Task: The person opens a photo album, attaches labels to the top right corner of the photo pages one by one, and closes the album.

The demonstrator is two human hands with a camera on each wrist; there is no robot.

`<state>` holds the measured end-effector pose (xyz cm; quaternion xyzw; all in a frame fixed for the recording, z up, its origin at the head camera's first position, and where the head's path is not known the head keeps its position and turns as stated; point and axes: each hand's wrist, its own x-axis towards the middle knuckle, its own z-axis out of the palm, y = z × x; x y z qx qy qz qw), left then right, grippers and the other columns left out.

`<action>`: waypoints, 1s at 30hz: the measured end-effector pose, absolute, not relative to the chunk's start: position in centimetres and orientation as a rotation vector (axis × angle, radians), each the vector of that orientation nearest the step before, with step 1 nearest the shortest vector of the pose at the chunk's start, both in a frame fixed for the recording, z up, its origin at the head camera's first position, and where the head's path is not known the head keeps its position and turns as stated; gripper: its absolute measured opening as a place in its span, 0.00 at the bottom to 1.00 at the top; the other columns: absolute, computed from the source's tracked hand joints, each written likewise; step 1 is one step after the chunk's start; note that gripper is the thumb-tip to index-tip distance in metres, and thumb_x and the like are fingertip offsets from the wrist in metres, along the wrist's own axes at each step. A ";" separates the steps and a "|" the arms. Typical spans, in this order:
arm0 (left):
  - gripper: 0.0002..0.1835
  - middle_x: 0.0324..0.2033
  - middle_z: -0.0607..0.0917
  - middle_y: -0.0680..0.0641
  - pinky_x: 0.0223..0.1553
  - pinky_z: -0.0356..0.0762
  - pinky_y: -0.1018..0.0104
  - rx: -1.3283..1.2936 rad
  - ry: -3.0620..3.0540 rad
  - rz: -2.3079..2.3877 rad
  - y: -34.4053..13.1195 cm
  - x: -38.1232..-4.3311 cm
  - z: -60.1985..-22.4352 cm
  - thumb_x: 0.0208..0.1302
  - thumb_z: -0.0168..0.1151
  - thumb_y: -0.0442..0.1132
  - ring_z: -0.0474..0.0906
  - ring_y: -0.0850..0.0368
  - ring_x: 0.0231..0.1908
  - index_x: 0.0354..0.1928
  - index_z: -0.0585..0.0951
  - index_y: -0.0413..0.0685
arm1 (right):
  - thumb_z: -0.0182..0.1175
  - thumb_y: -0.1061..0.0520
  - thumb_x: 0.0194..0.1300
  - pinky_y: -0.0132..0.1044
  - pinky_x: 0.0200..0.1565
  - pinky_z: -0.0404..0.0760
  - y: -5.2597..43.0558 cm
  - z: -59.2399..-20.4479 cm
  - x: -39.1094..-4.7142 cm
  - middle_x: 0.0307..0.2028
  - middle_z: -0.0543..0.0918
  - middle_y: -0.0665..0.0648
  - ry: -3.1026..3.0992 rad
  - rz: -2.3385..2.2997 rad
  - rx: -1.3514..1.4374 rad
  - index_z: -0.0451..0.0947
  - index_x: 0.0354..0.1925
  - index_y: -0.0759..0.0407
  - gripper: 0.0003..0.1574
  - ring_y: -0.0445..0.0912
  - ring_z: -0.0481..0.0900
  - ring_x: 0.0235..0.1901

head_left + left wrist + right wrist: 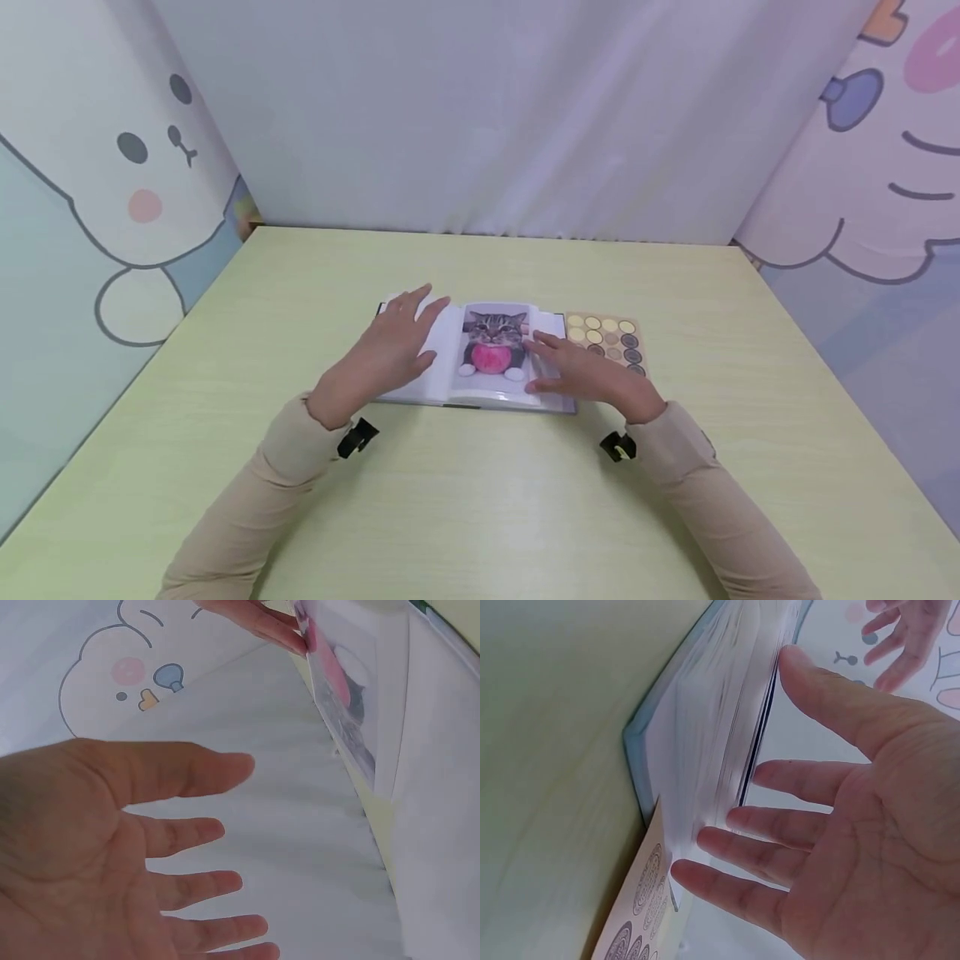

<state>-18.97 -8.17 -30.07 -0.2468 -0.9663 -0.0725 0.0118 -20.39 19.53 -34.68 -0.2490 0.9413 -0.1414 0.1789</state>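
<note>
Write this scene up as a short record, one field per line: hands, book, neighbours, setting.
Left hand: fingers spread, raised over the book's left page
Right hand: fingers spread, by the book's right edge; contact unclear
Book: open on the table, cat picture on the right page
Card: printed with circles, at the book's right
Setting: pale curtain behind table

Diffuse light with soft shadows

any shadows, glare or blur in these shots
Head view: soft shadows on the table beside both sleeves, plus a faint sheen; left wrist view: left hand dim against the pale curtain; right wrist view: table grain blurred, right hand's palm creases clearer.
</note>
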 end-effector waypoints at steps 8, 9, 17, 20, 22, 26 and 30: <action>0.33 0.68 0.59 0.39 0.55 0.71 0.48 -0.985 -3.148 -0.286 -7.0 -19.1 -31.5 0.64 0.59 0.45 0.62 0.39 0.64 0.69 0.60 0.49 | 0.57 0.40 0.63 0.55 0.63 0.60 19.6 -34.5 -20.3 0.72 0.49 0.63 2.674 -0.400 -0.723 0.50 0.71 0.57 0.48 0.63 0.56 0.67; 0.33 0.68 0.58 0.39 0.55 0.71 0.48 -1.024 -3.173 -0.300 -6.8 -19.1 -31.8 0.64 0.59 0.45 0.61 0.40 0.64 0.68 0.60 0.49 | 0.57 0.40 0.63 0.55 0.63 0.60 19.6 -34.5 -20.3 0.71 0.50 0.63 2.676 -0.405 -0.731 0.51 0.71 0.57 0.47 0.63 0.56 0.66; 0.33 0.70 0.53 0.39 0.59 0.66 0.46 -1.271 -3.246 -0.396 -5.7 -19.2 -33.5 0.63 0.60 0.43 0.61 0.38 0.63 0.69 0.61 0.57 | 0.56 0.44 0.65 0.54 0.65 0.59 20.4 -34.4 -21.0 0.68 0.58 0.66 2.705 -0.466 -0.727 0.57 0.68 0.62 0.41 0.62 0.57 0.67; 0.35 0.71 0.51 0.42 0.59 0.66 0.48 -1.262 -3.283 -0.397 -5.7 -19.2 -33.9 0.63 0.59 0.44 0.61 0.39 0.63 0.70 0.58 0.62 | 0.56 0.47 0.65 0.54 0.64 0.60 21.6 -34.0 -21.5 0.66 0.62 0.66 2.717 -0.582 -0.665 0.59 0.67 0.64 0.39 0.61 0.59 0.66; 0.35 0.71 0.50 0.42 0.59 0.67 0.48 -1.260 -3.282 -0.400 -5.7 -19.3 -34.1 0.63 0.59 0.43 0.62 0.39 0.62 0.70 0.58 0.63 | 0.56 0.48 0.66 0.54 0.62 0.64 22.6 -33.8 -22.0 0.65 0.65 0.65 2.723 -0.669 -0.601 0.61 0.66 0.64 0.37 0.60 0.63 0.64; 0.35 0.72 0.48 0.43 0.58 0.68 0.49 -1.245 -3.300 -0.402 -5.4 -19.2 -34.2 0.63 0.59 0.43 0.61 0.40 0.62 0.70 0.57 0.65 | 0.53 0.51 0.68 0.52 0.52 0.73 25.1 -33.9 -23.1 0.59 0.71 0.66 2.763 -0.743 -0.484 0.63 0.64 0.64 0.31 0.59 0.71 0.55; 0.37 0.72 0.46 0.42 0.54 0.70 0.48 -1.206 -3.334 -0.378 -4.9 -19.0 -34.2 0.62 0.60 0.44 0.60 0.39 0.62 0.70 0.56 0.68 | 0.51 0.54 0.69 0.45 0.41 0.75 27.3 -34.7 -24.3 0.47 0.75 0.66 2.820 -0.746 -0.336 0.67 0.60 0.67 0.25 0.55 0.74 0.44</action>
